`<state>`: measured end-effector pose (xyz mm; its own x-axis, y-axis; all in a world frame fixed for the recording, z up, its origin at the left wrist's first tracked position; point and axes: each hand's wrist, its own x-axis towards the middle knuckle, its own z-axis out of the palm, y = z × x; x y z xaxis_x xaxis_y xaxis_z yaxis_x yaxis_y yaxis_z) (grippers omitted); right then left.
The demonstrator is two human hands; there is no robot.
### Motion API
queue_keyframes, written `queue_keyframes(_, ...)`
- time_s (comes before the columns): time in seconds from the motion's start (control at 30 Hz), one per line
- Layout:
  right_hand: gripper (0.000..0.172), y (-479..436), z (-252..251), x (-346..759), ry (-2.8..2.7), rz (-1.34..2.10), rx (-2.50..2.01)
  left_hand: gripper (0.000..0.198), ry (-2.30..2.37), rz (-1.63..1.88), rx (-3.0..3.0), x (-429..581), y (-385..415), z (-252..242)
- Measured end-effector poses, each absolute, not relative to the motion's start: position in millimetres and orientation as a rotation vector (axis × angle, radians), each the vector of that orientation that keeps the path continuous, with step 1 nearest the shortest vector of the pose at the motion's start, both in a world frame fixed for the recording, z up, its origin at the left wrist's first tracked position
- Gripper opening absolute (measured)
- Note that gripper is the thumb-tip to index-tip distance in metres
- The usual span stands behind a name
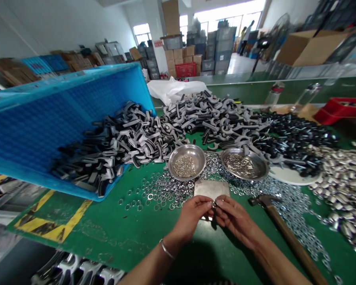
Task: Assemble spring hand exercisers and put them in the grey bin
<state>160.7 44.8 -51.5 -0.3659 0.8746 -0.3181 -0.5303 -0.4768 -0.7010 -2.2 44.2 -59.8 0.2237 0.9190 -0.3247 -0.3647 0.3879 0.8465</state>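
My left hand (191,217) and my right hand (234,217) meet above a square steel plate (211,190), their fingertips pinching a small metal part (214,205). Its shape is too small to make out. A metal bangle circles my left wrist. Just beyond the plate stand two steel bowls: the left bowl (186,162) holds small rings, the right bowl (243,164) small silver pieces. Loose steel washers (163,192) lie scattered around the plate. To the right of my right hand rests a wooden-handled hammer (287,233), its steel head near the plate.
A tipped blue plastic crate (26,126) spills black-and-grey parts (121,146) onto the green workbench (77,241). Further heaps of grey parts, black bolts and silver sleeves (344,190) cover the far and right side. A red tray (341,111) and stacked boxes stand beyond.
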Motion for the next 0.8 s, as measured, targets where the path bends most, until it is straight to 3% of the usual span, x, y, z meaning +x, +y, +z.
queue_keyframes(0.4,0.016,40,-65,157,-0.312,2.093,-0.82,0.029,0.884,1.116,0.588,3,34,-70)
queue_keyframes(0.6,0.028,45,-41,158,-1.021,1.594,-1.157,0.011,1.176,1.25,1.545,-21,33,-55)
queue_keyframes(0.73,0.031,49,-23,174,-1.325,1.41,-1.244,0.019,1.436,1.107,2.119,-94,92,-36)
queue_keyframes(0.8,0.033,47,-20,176,-1.354,1.454,-1.256,0.031,1.803,0.803,2.442,-140,137,-31)
